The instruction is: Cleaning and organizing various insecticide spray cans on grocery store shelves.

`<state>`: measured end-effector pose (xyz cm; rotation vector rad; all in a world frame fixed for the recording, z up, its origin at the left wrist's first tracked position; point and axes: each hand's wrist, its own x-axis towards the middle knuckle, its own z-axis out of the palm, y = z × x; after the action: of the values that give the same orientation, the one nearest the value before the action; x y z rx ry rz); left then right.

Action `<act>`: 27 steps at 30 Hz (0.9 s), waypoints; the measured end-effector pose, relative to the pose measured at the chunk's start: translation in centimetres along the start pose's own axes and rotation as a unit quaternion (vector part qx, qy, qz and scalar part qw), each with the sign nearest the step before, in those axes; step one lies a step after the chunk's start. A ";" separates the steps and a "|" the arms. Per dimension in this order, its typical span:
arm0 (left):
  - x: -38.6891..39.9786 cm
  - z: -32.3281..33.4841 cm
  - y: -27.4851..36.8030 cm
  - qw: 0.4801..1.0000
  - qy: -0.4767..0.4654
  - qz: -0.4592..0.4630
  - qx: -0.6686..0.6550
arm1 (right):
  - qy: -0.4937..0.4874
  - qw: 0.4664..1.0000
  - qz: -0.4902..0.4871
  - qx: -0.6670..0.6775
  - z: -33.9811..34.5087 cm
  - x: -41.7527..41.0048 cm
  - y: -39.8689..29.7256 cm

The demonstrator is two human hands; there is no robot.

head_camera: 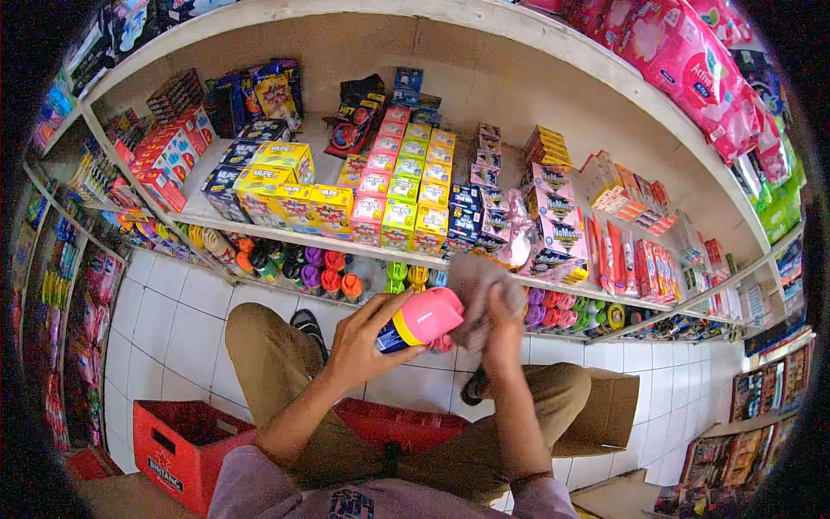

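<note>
My left hand (360, 344) grips a spray can (425, 318) with a pink cap, a yellow band and a dark blue body. The can lies tilted, its cap pointing right, and my fingers hide most of its body. A greyish-brown cloth (476, 295) is bunched in my right hand (502, 324), close beside the cap; cloth and hand are blurred. Whether the cloth touches the cap I cannot tell. Behind my hands, on the bottom shelf, stand several cans with coloured caps, among them orange caps (351, 285) and green caps (395, 276).
Above, a white shelf (285, 239) carries yellow Vape boxes (266, 185) and pink NoMos boxes (561, 227). A red plastic crate (188, 447) stands at my left, a cardboard box (600, 409) at my right. Between my legs is a red crate (402, 422). White tiles (194, 311) cover the floor.
</note>
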<state>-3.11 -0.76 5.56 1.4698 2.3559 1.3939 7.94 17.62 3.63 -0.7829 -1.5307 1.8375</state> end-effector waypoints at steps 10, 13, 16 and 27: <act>-0.3 0.5 -0.7 0.999 0.041 0.001 -0.031 | -0.262 0.891 -0.302 -0.215 0.7 -1.3 -4.7; -0.2 0.4 -0.9 0.998 0.058 0.005 -0.039 | -0.270 0.889 -0.300 -0.218 0.0 -1.2 -5.0; -0.6 0.7 -1.6 0.996 -0.016 0.064 -0.066 | -0.269 0.887 -0.294 -0.231 0.5 -1.3 -5.3; 0.1 -0.3 -0.9 0.993 0.019 0.006 -0.113 | -0.261 0.863 -0.372 -0.221 -0.1 -1.2 -5.2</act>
<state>-3.96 -1.01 5.15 1.4092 2.1268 1.6415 9.20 17.45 8.82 0.1926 -2.2306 1.1485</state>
